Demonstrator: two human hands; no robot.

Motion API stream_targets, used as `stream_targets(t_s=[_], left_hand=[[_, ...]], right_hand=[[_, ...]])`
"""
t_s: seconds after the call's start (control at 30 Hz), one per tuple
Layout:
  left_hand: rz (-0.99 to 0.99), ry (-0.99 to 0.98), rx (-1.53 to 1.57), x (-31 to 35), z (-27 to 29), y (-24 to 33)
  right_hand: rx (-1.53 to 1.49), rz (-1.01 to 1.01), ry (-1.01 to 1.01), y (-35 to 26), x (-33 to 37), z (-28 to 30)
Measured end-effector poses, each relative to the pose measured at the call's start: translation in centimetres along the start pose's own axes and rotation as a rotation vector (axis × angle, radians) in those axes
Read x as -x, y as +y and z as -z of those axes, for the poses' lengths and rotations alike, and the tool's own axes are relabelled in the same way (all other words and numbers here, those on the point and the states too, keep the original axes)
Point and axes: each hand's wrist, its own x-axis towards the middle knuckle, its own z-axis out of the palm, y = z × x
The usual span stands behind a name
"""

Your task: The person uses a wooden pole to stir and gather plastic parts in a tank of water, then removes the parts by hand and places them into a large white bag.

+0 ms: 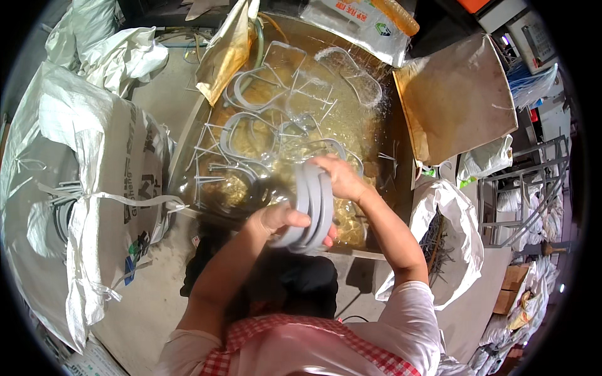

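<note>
Over the near side of a basin of yellowish water [382, 113], both hands grip a small stack of curved grey plastic bands [311, 203]. My left hand [276, 220] closes round the lower left of the stack, its thumb across the bands. Around the upper right, my right hand [342, 177] is closed. Some fingertips show beyond the stack's lower right edge; part of the grip is hidden. Several grey plastic loops [241, 135] with thin straight runners lie in the water beyond my hands. A clear, splashing outline [351, 75] shows at the basin's far side.
A large white woven sack [113, 163] stands left of the basin. At the right, an open white sack [461, 244] holds thin grey scraps. A stained board [458, 97] leans over the basin's right side, and a yellowed sheet [227, 53] stands at its far left.
</note>
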Motion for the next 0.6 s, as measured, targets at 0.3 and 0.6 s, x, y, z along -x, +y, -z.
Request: stream_targets(t_s=[0.3, 0.6], left_hand=[[-0.823, 0.591, -0.814, -0.2, 5.9, 3.3], [-0.513, 0.96, -0.394, -2.2, 6.4, -0.2]], right_hand=[[-0.538, -0.328, 0.529, 4.1, 0.8, -1.3], [-1.235, -0.417, 0.397, 2.2, 2.1, -0.6]])
